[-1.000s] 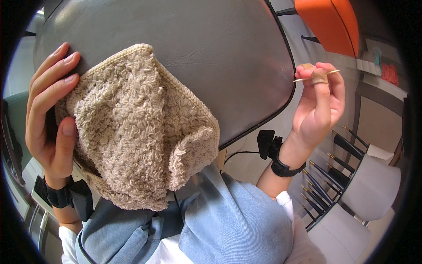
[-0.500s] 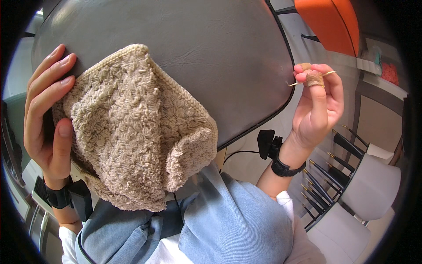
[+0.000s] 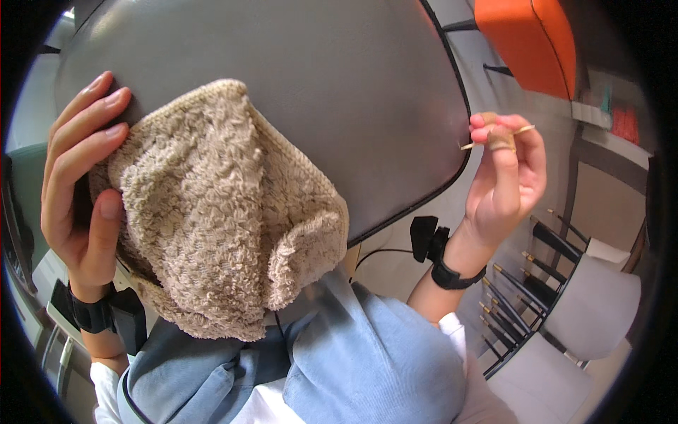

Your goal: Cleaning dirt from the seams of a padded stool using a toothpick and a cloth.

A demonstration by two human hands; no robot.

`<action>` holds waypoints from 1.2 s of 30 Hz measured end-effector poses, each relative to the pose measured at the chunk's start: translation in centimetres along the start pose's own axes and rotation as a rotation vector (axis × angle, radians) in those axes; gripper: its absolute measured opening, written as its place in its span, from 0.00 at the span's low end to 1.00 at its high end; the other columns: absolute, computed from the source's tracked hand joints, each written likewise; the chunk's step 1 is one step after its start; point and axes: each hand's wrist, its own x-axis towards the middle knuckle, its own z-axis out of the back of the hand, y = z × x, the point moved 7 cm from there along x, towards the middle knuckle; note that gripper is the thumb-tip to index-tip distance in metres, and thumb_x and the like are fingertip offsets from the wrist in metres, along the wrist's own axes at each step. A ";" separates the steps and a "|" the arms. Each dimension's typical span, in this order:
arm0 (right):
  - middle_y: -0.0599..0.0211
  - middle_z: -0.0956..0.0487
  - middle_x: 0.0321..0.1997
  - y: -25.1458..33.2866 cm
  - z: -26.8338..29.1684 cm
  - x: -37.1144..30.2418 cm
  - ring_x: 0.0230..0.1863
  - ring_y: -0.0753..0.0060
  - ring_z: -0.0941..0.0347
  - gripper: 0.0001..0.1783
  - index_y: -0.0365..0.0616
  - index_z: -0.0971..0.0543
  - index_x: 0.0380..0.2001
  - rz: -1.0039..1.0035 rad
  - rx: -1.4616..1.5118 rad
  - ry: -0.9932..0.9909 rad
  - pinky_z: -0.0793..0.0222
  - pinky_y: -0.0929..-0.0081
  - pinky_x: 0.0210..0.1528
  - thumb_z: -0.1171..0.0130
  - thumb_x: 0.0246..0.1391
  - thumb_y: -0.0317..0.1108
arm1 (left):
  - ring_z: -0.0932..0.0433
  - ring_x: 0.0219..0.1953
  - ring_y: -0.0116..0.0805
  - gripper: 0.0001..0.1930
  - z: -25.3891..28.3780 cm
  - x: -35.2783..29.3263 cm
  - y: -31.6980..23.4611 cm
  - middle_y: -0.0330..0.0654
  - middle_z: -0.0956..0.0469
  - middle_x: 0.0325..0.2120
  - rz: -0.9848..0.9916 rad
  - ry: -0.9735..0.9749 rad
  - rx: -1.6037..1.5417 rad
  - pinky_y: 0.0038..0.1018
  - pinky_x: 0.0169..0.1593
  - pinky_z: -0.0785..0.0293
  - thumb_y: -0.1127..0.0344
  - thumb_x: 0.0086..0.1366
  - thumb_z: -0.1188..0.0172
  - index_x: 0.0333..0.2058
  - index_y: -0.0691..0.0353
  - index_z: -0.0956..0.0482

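Observation:
A beige cloth [image 3: 205, 212] with a shaggy, looped texture and a stitched border lies bunched over the near left part of a grey padded surface, with one corner folded over. My left hand [image 3: 81, 177] curves round its left edge, thumb and fingertips against the fabric; part of the palm is in shadow. Off the surface's right edge, my right hand [image 3: 505, 173] is raised and pinches a thin, pale, pointed toothpick [image 3: 524, 130] between thumb and fingers. Brownish wraps cover the thumb and a fingertip of that hand.
The grey surface [image 3: 339, 85] has a dark rim. An orange seat [image 3: 526, 42] stands at the far right. Pale chairs [image 3: 597, 297] with black and gold legs lie to the right. A black wrist device [image 3: 452, 272] is strapped on my right arm, another [image 3: 99, 314] on my left.
My right hand has dropped slightly, still pinching the toothpick, whose tilt has eased a little. My left hand and the cloth stay nearly in place; the whole view has shifted slightly.

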 end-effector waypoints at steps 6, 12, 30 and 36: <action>0.53 0.25 0.30 0.2 0.8 0.1 0.33 0.69 0.29 0.08 0.32 0.29 0.33 0.031 0.132 -0.096 0.33 0.75 0.39 0.50 0.47 0.22 | 0.38 0.53 0.52 0.17 0.1 0.5 -0.2 0.52 0.30 0.44 0.002 0.003 -0.010 0.43 0.55 0.45 0.60 0.55 0.51 0.39 0.65 0.27; 0.54 0.26 0.31 0.7 1.2 0.3 0.33 0.69 0.29 0.06 0.33 0.27 0.29 0.078 -0.096 -0.182 0.33 0.75 0.39 0.45 0.44 0.20 | 0.36 0.52 0.52 0.16 0.5 0.6 -0.7 0.52 0.29 0.42 -0.004 -0.017 -0.027 0.42 0.54 0.42 0.61 0.55 0.51 0.38 0.66 0.27; 0.59 0.25 0.25 3.6 -6.3 0.8 0.31 0.69 0.29 0.11 0.37 0.28 0.23 0.027 -0.173 0.261 0.32 0.80 0.31 0.41 0.35 0.14 | 0.36 0.51 0.51 0.20 0.5 1.1 -1.2 0.50 0.28 0.41 0.025 -0.064 -0.117 0.43 0.52 0.42 0.56 0.51 0.48 0.37 0.65 0.27; 0.63 0.26 0.24 4.4 -6.4 0.6 0.29 0.71 0.30 0.14 0.37 0.22 0.26 0.102 -0.533 0.247 0.33 0.81 0.29 0.41 0.30 0.13 | 0.36 0.51 0.51 0.14 0.3 1.0 -0.9 0.50 0.29 0.42 0.042 -0.065 -0.121 0.43 0.52 0.42 0.61 0.51 0.48 0.34 0.63 0.26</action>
